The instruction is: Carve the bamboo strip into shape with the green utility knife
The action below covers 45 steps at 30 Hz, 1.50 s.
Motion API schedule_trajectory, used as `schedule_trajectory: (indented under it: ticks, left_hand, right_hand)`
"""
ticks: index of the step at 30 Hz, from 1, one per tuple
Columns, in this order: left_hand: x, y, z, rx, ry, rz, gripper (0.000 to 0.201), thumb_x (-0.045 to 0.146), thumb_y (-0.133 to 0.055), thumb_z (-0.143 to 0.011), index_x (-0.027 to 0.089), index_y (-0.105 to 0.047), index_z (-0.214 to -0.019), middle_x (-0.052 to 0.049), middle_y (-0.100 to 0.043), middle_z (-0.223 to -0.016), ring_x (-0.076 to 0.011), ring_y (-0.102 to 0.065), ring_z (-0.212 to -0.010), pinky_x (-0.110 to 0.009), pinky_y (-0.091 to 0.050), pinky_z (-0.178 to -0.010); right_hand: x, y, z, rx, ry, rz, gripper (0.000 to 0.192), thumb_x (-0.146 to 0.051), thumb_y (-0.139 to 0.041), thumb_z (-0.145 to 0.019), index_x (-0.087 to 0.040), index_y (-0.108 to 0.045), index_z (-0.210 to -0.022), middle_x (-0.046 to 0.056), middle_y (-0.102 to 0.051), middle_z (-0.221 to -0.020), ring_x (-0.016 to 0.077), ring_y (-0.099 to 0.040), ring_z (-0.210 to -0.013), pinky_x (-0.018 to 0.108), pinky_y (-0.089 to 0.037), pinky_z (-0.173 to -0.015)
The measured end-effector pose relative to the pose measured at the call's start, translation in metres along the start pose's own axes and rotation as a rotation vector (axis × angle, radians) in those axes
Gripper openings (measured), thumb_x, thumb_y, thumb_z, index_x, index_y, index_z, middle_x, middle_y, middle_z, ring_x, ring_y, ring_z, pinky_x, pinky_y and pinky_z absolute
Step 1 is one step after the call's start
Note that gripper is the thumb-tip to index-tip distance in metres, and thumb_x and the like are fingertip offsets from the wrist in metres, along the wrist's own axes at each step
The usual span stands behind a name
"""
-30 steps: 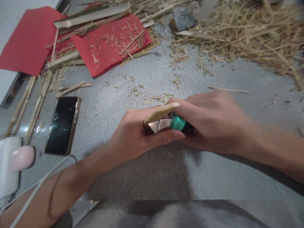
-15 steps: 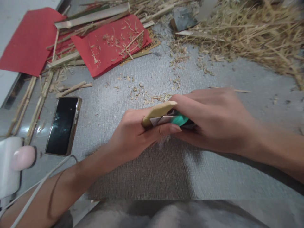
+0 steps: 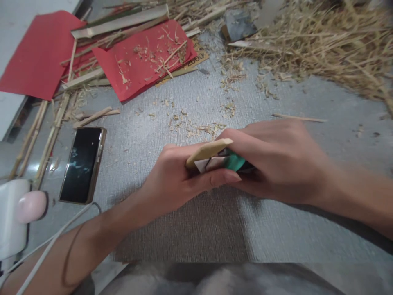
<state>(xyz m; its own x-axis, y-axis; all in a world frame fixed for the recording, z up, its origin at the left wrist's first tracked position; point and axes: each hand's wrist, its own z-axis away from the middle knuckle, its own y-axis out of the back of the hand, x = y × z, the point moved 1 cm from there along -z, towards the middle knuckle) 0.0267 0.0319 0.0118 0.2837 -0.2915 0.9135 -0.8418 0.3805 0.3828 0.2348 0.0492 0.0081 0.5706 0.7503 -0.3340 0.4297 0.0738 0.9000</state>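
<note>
Head view: much of the green-handled knife is hidden inside the right hand, which is closed around its handle; only the pale blade end shows, near the left thumb. The left hand is closed on a short bamboo strip, whose flat tan end sticks out to the right, lying just above the blade and touching the right hand's fingers. Both hands meet over the grey mat. To the left lies a dark phone; farther off, red paper sheets carry shavings and split bamboo. Far right is a blurred pile of straw-like shavings.
</note>
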Motion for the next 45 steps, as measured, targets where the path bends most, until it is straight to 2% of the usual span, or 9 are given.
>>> schedule_trajectory:
  ticks: [4, 8, 13, 21, 24, 28, 33, 40, 45]
  left_hand:
    - [0.0004, -0.0012, -0.0012, -0.008, 0.044, 0.087, 0.039, 0.047, -0.079, -0.096, 0.021, -0.062, -0.072, 0.007, -0.051, -0.057, -0.0077, -0.043, -0.049, -0.024, -0.040, -0.045]
    - [0.0027, -0.0014, -0.0034, -0.020, -0.004, 0.174, 0.045, 0.037, -0.082, -0.094, 0.019, -0.052, -0.066, 0.008, -0.048, -0.059, -0.0055, -0.041, -0.051, -0.021, -0.037, -0.047]
    - [0.0033, -0.0006, -0.0030, -0.055, -0.009, 0.154, 0.049, 0.034, -0.083, -0.093, 0.020, -0.045, -0.065, 0.007, -0.041, -0.060, -0.0079, -0.039, -0.054, -0.023, -0.037, -0.050]
    - [-0.0002, -0.0007, -0.0034, -0.041, 0.034, 0.109, 0.046, 0.046, -0.078, -0.096, 0.022, -0.050, -0.068, 0.008, -0.046, -0.059, -0.0084, -0.039, -0.051, -0.024, -0.037, -0.047]
    - [-0.0012, -0.0008, -0.0018, -0.027, 0.064, 0.140, 0.044, 0.046, -0.079, -0.096, 0.022, -0.053, -0.070, 0.008, -0.046, -0.058, -0.0086, -0.040, -0.050, -0.025, -0.037, -0.047]
    - [-0.0006, 0.0002, -0.0013, -0.047, 0.032, 0.152, 0.048, 0.041, -0.081, -0.095, 0.021, -0.048, -0.066, 0.007, -0.043, -0.059, -0.0092, -0.037, -0.051, -0.026, -0.036, -0.047]
    - [0.0005, 0.0014, -0.0033, -0.067, 0.007, 0.105, 0.045, 0.038, -0.084, -0.091, 0.022, -0.050, -0.067, 0.007, -0.044, -0.059, -0.0099, -0.040, -0.052, -0.026, -0.037, -0.048]
    - [0.0001, 0.0024, -0.0041, -0.088, 0.058, 0.133, 0.044, 0.040, -0.082, -0.091, 0.022, -0.050, -0.068, 0.008, -0.043, -0.055, -0.0085, -0.035, -0.048, -0.025, -0.030, -0.044]
    - [0.0013, 0.0017, -0.0045, -0.067, 0.085, 0.049, 0.042, 0.047, -0.076, -0.096, 0.022, -0.054, -0.070, 0.006, -0.048, -0.058, -0.0104, -0.043, -0.051, -0.026, -0.036, -0.048]
  right_hand:
    - [0.0000, 0.0016, -0.0016, -0.005, -0.014, -0.011, 0.032, -0.054, -0.046, -0.109, -0.026, -0.058, -0.100, -0.001, -0.058, -0.065, 0.0189, -0.052, -0.058, 0.035, -0.019, -0.056]
    - [0.0012, 0.0008, -0.0014, 0.001, 0.005, -0.042, 0.035, -0.055, -0.042, -0.110, -0.026, -0.059, -0.100, -0.001, -0.061, -0.068, 0.0174, -0.052, -0.059, 0.034, -0.018, -0.057]
    - [0.0034, -0.0010, 0.0021, -0.009, 0.016, -0.071, 0.035, -0.056, -0.044, -0.109, -0.025, -0.059, -0.101, -0.002, -0.058, -0.066, 0.0163, -0.048, -0.058, 0.034, -0.019, -0.057]
    - [0.0024, 0.0001, -0.0006, -0.014, 0.049, -0.147, 0.038, -0.058, -0.043, -0.111, -0.024, -0.058, -0.101, -0.001, -0.060, -0.068, 0.0165, -0.049, -0.059, 0.033, -0.021, -0.058]
    - [0.0005, 0.0027, -0.0017, -0.013, 0.024, -0.112, 0.031, -0.051, -0.045, -0.111, -0.024, -0.057, -0.099, -0.001, -0.060, -0.069, 0.0166, -0.050, -0.060, 0.033, -0.020, -0.058]
    - [-0.0026, 0.0073, -0.0032, -0.085, -0.009, -0.105, 0.023, -0.045, -0.050, -0.108, -0.024, -0.054, -0.099, -0.001, -0.063, -0.073, 0.0169, -0.052, -0.060, 0.033, -0.021, -0.058]
    - [-0.0034, 0.0081, -0.0048, -0.179, -0.029, -0.113, 0.021, -0.046, -0.048, -0.108, -0.025, -0.053, -0.104, -0.001, -0.065, -0.073, 0.0183, -0.054, -0.060, 0.033, -0.020, -0.058]
    - [-0.0010, 0.0053, -0.0050, -0.118, 0.037, -0.127, 0.031, -0.052, -0.044, -0.111, -0.024, -0.052, -0.100, -0.002, -0.062, -0.070, 0.0168, -0.051, -0.058, 0.033, -0.021, -0.059]
    - [0.0008, 0.0048, -0.0050, -0.077, 0.065, -0.071, 0.036, -0.051, -0.037, -0.115, -0.023, -0.054, -0.099, 0.000, -0.065, -0.072, 0.0166, -0.054, -0.059, 0.033, -0.024, -0.059]
